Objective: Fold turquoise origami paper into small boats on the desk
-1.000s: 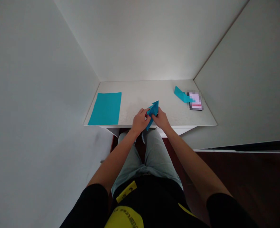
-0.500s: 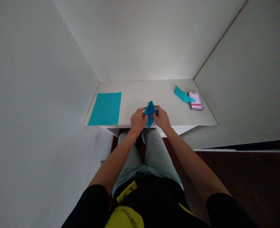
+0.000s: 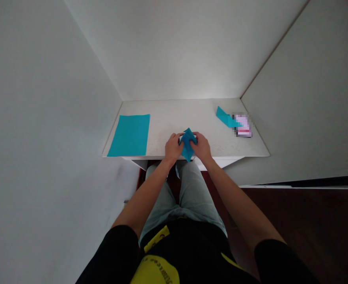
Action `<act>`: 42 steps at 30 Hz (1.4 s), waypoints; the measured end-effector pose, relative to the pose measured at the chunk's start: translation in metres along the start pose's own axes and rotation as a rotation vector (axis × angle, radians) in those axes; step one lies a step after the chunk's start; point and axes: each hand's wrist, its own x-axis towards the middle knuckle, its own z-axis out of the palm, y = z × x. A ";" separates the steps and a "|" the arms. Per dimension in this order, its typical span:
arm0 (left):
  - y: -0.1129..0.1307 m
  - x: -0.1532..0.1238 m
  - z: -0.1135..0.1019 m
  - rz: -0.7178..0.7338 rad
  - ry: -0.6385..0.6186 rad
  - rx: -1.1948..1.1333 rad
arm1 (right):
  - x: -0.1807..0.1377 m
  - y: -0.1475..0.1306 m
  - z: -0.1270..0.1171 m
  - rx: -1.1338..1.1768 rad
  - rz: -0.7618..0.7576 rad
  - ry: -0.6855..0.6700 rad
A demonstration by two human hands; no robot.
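A small folded piece of blue paper (image 3: 188,143) is held between both hands above the front edge of the white table (image 3: 174,114). My left hand (image 3: 173,146) pinches its left side with curled fingers. On its right side my right hand (image 3: 201,146) grips it the same way. The paper's lower point hangs just past the table edge, over my lap.
A flat sheet of blue paper (image 3: 129,134) lies at the table's left end. At the far right sit another folded blue piece (image 3: 225,117) and a small blurred-out card (image 3: 243,125). White walls close in on three sides; dark floor lies to the right.
The folded paper has turned from a long slanted shape to a more compact one, and both hands have closed in around it, shifting slightly toward me.
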 end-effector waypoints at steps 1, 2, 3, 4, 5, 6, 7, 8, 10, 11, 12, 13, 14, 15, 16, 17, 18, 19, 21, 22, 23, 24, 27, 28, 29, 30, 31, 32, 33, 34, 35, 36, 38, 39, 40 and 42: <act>0.000 0.000 0.000 0.013 -0.010 -0.004 | 0.002 0.002 0.001 -0.002 0.007 0.010; -0.001 0.001 0.000 0.025 -0.015 -0.008 | 0.003 0.004 0.001 0.001 0.021 0.023; -0.002 0.001 0.001 0.034 -0.017 -0.012 | 0.005 0.006 0.002 0.011 0.038 0.038; -0.002 0.002 0.001 0.035 -0.014 -0.014 | 0.006 0.008 0.003 0.024 0.054 0.051; -0.003 0.002 0.001 0.031 -0.008 -0.018 | 0.007 0.010 0.005 0.038 0.063 0.059; -0.004 0.002 0.002 0.026 0.000 -0.024 | 0.008 0.012 0.005 0.049 0.061 0.060; -0.006 0.003 0.001 0.023 0.006 -0.033 | 0.009 0.014 0.006 0.054 0.048 0.056; -0.008 0.003 0.001 0.028 0.011 -0.044 | 0.010 0.016 0.006 0.053 0.025 0.049; -0.014 0.002 -0.002 0.063 0.004 -0.064 | 0.011 0.020 0.004 0.054 -0.042 0.032; -0.018 0.002 -0.004 0.085 -0.004 -0.070 | 0.010 0.023 0.002 0.061 -0.077 0.019; -0.022 0.001 -0.006 0.102 -0.013 -0.073 | 0.010 0.026 0.000 0.072 -0.109 -0.003; -0.025 0.000 -0.008 0.110 -0.019 -0.073 | 0.009 0.029 -0.003 0.084 -0.137 -0.034; -0.029 -0.002 -0.010 0.106 -0.022 -0.075 | 0.008 0.033 -0.007 0.092 -0.162 -0.069; -0.032 -0.003 -0.012 0.090 -0.020 -0.080 | 0.007 0.036 -0.010 0.089 -0.183 -0.102; -0.034 -0.005 -0.014 0.065 -0.008 -0.087 | 0.006 0.039 -0.013 0.077 -0.201 -0.129; -0.035 -0.006 -0.014 0.036 0.011 -0.094 | 0.004 0.041 -0.016 0.059 -0.218 -0.145; -0.036 -0.007 -0.015 0.005 0.036 -0.098 | 0.002 0.043 -0.018 0.038 -0.229 -0.149; -0.037 -0.008 -0.014 -0.022 0.063 -0.094 | 0.001 0.044 -0.019 0.019 -0.236 -0.146; -0.037 -0.010 -0.013 -0.055 0.107 -0.069 | -0.002 0.046 -0.020 -0.002 -0.228 -0.135; -0.037 -0.010 -0.012 -0.059 0.116 -0.054 | -0.004 0.047 -0.019 -0.003 -0.222 -0.131; -0.038 -0.010 -0.012 -0.056 0.118 -0.041 | -0.005 0.047 -0.019 0.000 -0.221 -0.128; -0.039 -0.011 -0.012 -0.044 0.112 -0.032 | -0.006 0.048 -0.019 0.003 -0.229 -0.124; -0.047 -0.013 -0.016 0.042 0.047 -0.008 | -0.008 0.052 -0.020 -0.015 -0.288 -0.124; -0.050 -0.015 -0.018 0.084 0.004 0.007 | -0.009 0.054 -0.021 -0.035 -0.305 -0.133; -0.053 -0.017 -0.021 0.130 -0.046 0.029 | -0.010 0.057 -0.023 -0.057 -0.316 -0.149; -0.056 -0.019 -0.023 0.176 -0.100 0.054 | -0.010 0.059 -0.025 -0.077 -0.324 -0.167; -0.058 -0.021 -0.026 0.222 -0.151 0.080 | -0.011 0.060 -0.026 -0.093 -0.330 -0.184; -0.060 -0.023 -0.028 0.264 -0.193 0.101 | -0.012 0.061 -0.028 -0.103 -0.335 -0.197; -0.060 -0.025 -0.030 0.295 -0.219 0.114 | -0.014 0.061 -0.029 -0.109 -0.340 -0.205; -0.060 -0.026 -0.030 0.310 -0.226 0.120 | -0.015 0.060 -0.029 -0.115 -0.341 -0.205; -0.059 -0.026 -0.030 0.308 -0.217 0.118 | -0.017 0.057 -0.029 -0.125 -0.336 -0.196; -0.056 -0.025 -0.029 0.293 -0.194 0.114 | -0.020 0.054 -0.027 -0.138 -0.325 -0.180; -0.050 -0.022 -0.024 0.256 -0.139 0.110 | -0.026 0.044 -0.022 -0.171 -0.303 -0.140; -0.048 -0.020 -0.021 0.258 -0.131 0.116 | -0.029 0.040 -0.018 -0.186 -0.301 -0.127; -0.045 -0.018 -0.018 0.276 -0.143 0.130 | -0.032 0.035 -0.015 -0.199 -0.310 -0.126; -0.042 -0.016 -0.014 0.337 -0.211 0.190 | -0.037 0.029 -0.007 -0.224 -0.353 -0.158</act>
